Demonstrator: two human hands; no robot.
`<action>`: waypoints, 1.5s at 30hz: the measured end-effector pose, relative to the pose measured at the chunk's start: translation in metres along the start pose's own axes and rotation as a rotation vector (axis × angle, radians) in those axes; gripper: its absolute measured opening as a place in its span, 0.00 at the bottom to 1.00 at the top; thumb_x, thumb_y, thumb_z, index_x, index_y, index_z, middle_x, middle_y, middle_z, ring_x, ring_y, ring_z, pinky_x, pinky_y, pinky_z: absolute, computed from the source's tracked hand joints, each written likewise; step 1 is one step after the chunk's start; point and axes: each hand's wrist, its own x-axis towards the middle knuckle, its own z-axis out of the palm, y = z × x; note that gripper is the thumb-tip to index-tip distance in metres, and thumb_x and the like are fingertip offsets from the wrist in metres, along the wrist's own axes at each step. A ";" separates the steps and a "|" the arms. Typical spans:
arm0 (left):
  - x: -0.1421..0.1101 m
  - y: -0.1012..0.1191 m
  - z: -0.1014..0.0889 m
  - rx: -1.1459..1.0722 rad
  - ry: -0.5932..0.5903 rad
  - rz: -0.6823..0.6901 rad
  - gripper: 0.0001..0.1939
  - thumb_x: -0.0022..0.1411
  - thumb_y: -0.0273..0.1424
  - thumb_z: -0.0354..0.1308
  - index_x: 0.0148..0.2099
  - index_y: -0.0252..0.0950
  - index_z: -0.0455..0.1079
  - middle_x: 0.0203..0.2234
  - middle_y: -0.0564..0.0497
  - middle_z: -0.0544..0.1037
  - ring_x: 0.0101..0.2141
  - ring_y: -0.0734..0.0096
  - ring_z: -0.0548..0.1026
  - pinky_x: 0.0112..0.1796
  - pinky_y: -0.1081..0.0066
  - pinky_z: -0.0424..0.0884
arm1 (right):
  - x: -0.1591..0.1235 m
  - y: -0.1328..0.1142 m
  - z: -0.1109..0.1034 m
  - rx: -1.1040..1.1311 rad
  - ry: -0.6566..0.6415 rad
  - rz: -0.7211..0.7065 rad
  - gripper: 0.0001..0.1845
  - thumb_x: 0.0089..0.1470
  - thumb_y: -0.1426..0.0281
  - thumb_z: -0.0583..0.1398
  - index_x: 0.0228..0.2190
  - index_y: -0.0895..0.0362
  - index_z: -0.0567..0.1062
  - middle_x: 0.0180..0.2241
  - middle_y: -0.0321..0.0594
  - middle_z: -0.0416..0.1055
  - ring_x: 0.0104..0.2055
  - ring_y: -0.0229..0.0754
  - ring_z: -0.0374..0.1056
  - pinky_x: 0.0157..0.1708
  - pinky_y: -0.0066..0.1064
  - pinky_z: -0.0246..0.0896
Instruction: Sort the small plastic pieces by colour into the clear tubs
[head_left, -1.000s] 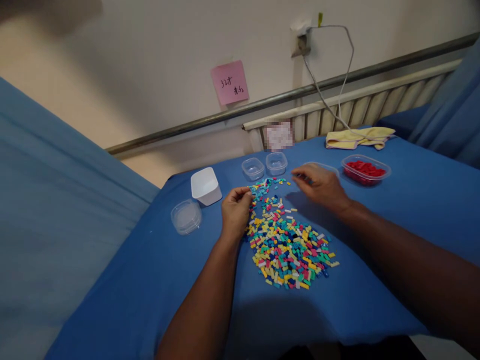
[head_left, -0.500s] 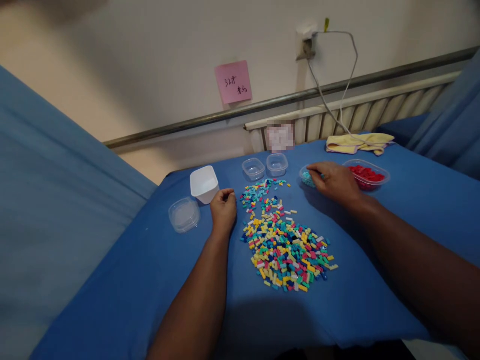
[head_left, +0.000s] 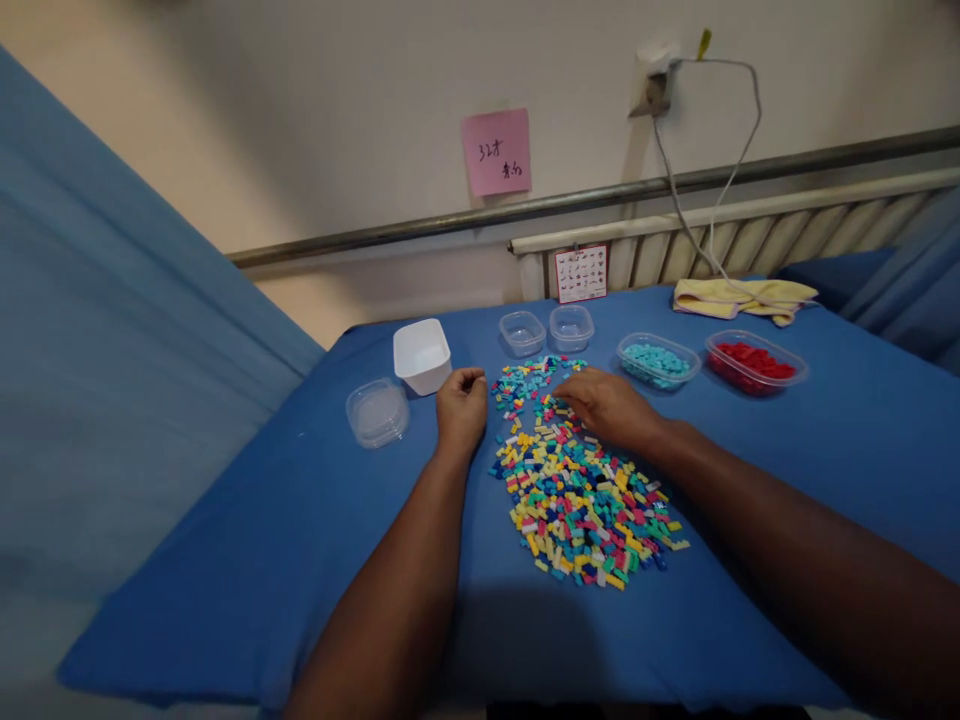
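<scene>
A heap of small bricks in several colours (head_left: 581, 495) lies on the blue-covered table (head_left: 315, 540). My left hand (head_left: 462, 407) rests on the cloth just left of the heap, curled into a loose fist; whether anything is in it is hidden. My right hand (head_left: 606, 408) lies palm down on the far part of the heap, fingers bent onto the bricks. Behind it stand a clear tub of turquoise bricks (head_left: 658, 361) and a clear tub of red bricks (head_left: 754, 361).
Two small clear tubs (head_left: 523, 333) (head_left: 571, 327) stand behind the heap. A white square cup (head_left: 421, 355) and a round clear lid (head_left: 377, 412) sit at the left. A yellow cloth (head_left: 742, 298) and a cable lie at the back right, near a radiator.
My right hand came back from the turquoise tub onto the far part of the heap. My left hand stayed fisted beside the heap. The camera view shifted a little.
</scene>
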 end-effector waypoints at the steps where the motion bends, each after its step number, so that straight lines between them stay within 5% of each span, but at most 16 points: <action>1: -0.001 0.000 0.000 -0.002 -0.003 0.000 0.11 0.59 0.34 0.62 0.43 0.36 0.79 0.34 0.49 0.81 0.37 0.62 0.79 0.44 0.63 0.74 | 0.003 -0.002 0.003 0.005 -0.031 0.031 0.17 0.69 0.73 0.56 0.50 0.55 0.83 0.49 0.45 0.83 0.53 0.49 0.75 0.56 0.37 0.66; 7: -0.003 0.003 0.004 0.035 -0.022 0.018 0.10 0.61 0.31 0.61 0.43 0.36 0.80 0.36 0.49 0.83 0.38 0.62 0.80 0.43 0.64 0.73 | 0.008 0.002 -0.006 0.024 -0.162 0.125 0.17 0.67 0.73 0.56 0.47 0.54 0.84 0.49 0.44 0.83 0.53 0.48 0.76 0.55 0.34 0.65; 16: -0.004 0.004 0.008 0.066 -0.023 -0.001 0.08 0.62 0.29 0.61 0.42 0.37 0.80 0.35 0.50 0.83 0.36 0.61 0.79 0.41 0.65 0.71 | 0.025 -0.017 -0.022 -0.211 -0.339 0.280 0.17 0.61 0.72 0.59 0.49 0.51 0.83 0.45 0.47 0.84 0.45 0.52 0.79 0.39 0.33 0.63; 23: -0.004 -0.004 0.010 0.068 -0.030 0.015 0.09 0.63 0.29 0.61 0.43 0.39 0.81 0.35 0.51 0.83 0.36 0.61 0.79 0.39 0.65 0.71 | 0.033 -0.029 -0.021 -0.213 -0.249 0.253 0.16 0.62 0.72 0.57 0.46 0.54 0.83 0.46 0.48 0.84 0.46 0.51 0.78 0.39 0.33 0.61; 36: -0.008 0.000 0.013 0.090 -0.045 -0.010 0.07 0.63 0.28 0.61 0.42 0.40 0.80 0.36 0.50 0.84 0.37 0.60 0.80 0.39 0.65 0.71 | 0.051 -0.030 -0.013 -0.276 -0.364 0.344 0.11 0.60 0.69 0.60 0.31 0.54 0.84 0.34 0.49 0.84 0.37 0.50 0.77 0.34 0.33 0.60; 45: -0.010 0.002 0.014 0.120 -0.062 0.001 0.09 0.64 0.28 0.60 0.44 0.39 0.80 0.38 0.50 0.84 0.39 0.60 0.81 0.40 0.65 0.72 | 0.053 -0.039 -0.005 -0.242 -0.386 0.278 0.15 0.56 0.73 0.61 0.42 0.53 0.85 0.40 0.48 0.85 0.41 0.53 0.79 0.35 0.34 0.62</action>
